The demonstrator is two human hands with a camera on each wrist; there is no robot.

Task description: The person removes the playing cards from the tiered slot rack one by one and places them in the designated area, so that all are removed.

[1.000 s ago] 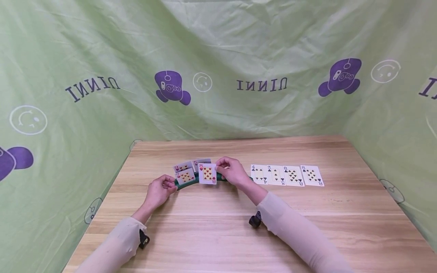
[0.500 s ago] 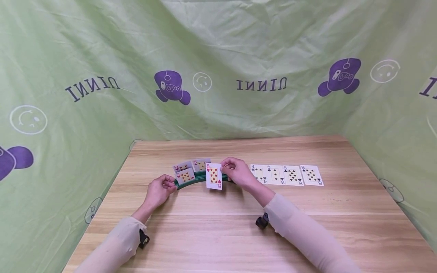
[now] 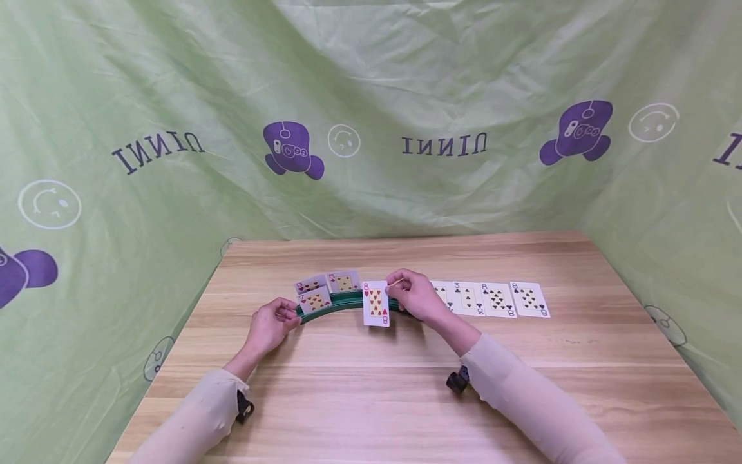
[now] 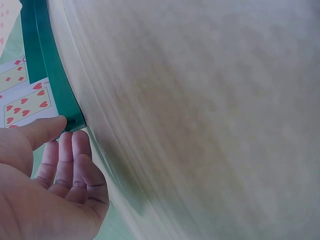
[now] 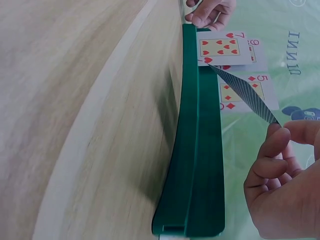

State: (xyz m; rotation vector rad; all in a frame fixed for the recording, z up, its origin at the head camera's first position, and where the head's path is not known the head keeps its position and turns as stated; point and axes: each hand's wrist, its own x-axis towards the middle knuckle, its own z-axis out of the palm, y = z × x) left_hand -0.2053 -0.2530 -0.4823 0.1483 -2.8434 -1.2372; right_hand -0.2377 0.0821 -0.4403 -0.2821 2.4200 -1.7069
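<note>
My left hand (image 3: 269, 326) pinches the left end of a curved green card holder (image 5: 202, 165), thumb on top and fingers curled at its end. Standing in that holder are a seven of hearts (image 3: 315, 300) in front, a nine of hearts (image 3: 310, 284) behind it, and a five of diamonds (image 3: 344, 282) to their right in the rear. Between thumb and fingers, my right hand (image 3: 418, 296) pinches an eight of hearts (image 3: 375, 307) by its upper right edge. That card is upright in front of the holder's middle; its striped back shows in the right wrist view.
Right of the holder, several black-suit cards lie face up in a row on the wooden table (image 3: 348, 399), among them a three of clubs (image 3: 468, 299) and an eight of clubs (image 3: 498, 300). My right hand partly covers the leftmost. A green printed curtain (image 3: 371, 193) surrounds the table.
My right hand has carried the eight of hearts rightward and slightly down along the holder, uncovering more of its left and middle part. The left hand has stayed at the holder's end.
</note>
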